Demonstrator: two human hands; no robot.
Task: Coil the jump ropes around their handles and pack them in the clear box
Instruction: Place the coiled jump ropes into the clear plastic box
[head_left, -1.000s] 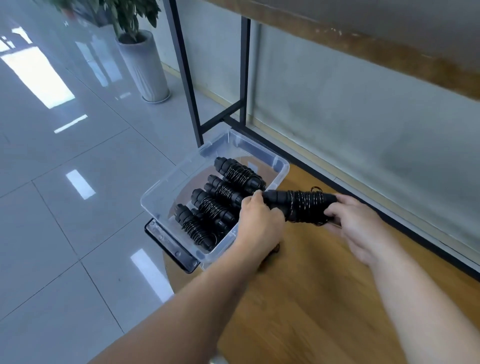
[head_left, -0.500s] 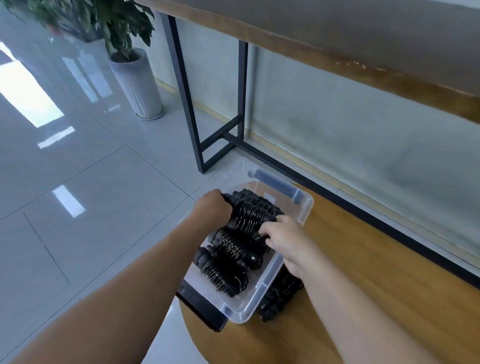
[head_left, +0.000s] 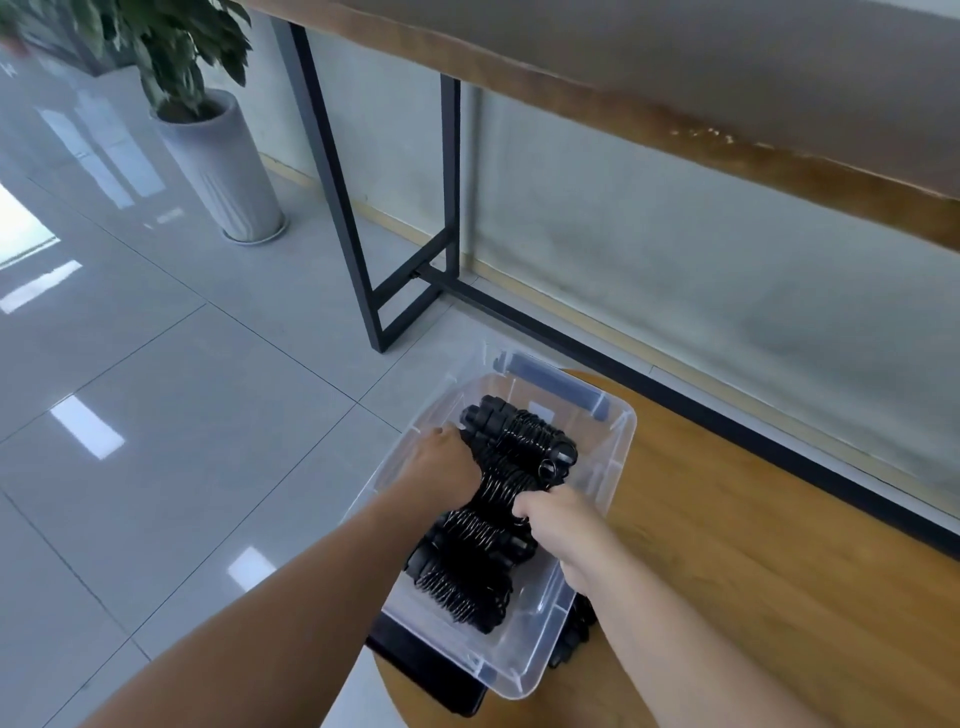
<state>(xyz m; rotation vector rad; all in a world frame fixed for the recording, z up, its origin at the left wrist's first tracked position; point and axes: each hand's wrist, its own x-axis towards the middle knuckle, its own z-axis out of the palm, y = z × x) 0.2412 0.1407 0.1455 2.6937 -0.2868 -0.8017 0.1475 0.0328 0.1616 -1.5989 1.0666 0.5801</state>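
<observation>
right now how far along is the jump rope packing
Done: a row of coiled jump ropes fills the clear box. In hand: the left hand and right hand are both inside the box at one bundle. Left: another black bundle shows beside the box on the wooden table.

Glossy grey tile floor (head_left: 171, 395), potted plant (head_left: 208, 130), black-framed wooden counter (head_left: 675, 93) against a pale wall (head_left: 675, 249).

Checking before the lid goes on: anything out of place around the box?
Yes. One coiled jump rope lies outside the clear box, on the wooden table beside its right wall, under the right forearm. The box also overhangs the table's edge.
</observation>
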